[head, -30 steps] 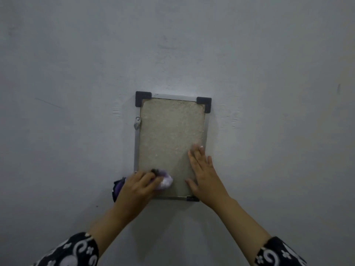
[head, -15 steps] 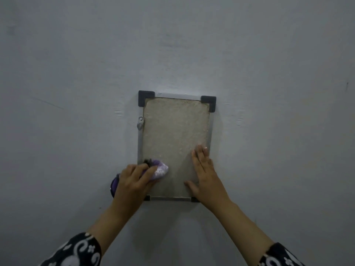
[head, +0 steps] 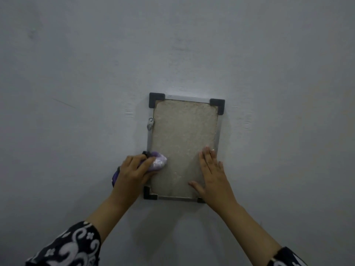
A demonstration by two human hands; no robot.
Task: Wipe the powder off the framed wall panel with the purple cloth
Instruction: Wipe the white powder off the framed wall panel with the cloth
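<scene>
A framed wall panel (head: 183, 135) hangs on the grey wall, with a metal frame, black corner pieces and a beige surface dusted with pale powder. My left hand (head: 132, 171) grips a bunched purple cloth (head: 158, 162) and presses it against the panel's lower left edge. Part of the cloth sticks out behind the hand's left side. My right hand (head: 213, 176) lies flat with straight fingers on the panel's lower right part, covering the bottom right corner.
A small metal latch (head: 150, 124) sits on the frame's left side. The bare grey wall (head: 76, 73) surrounds the panel on all sides. Patterned black and white sleeves show at the bottom corners.
My left hand has slid the cloth up and to the left along the panel's lower part, uncovering the bottom left corner piece. My right hand has stayed in place.
</scene>
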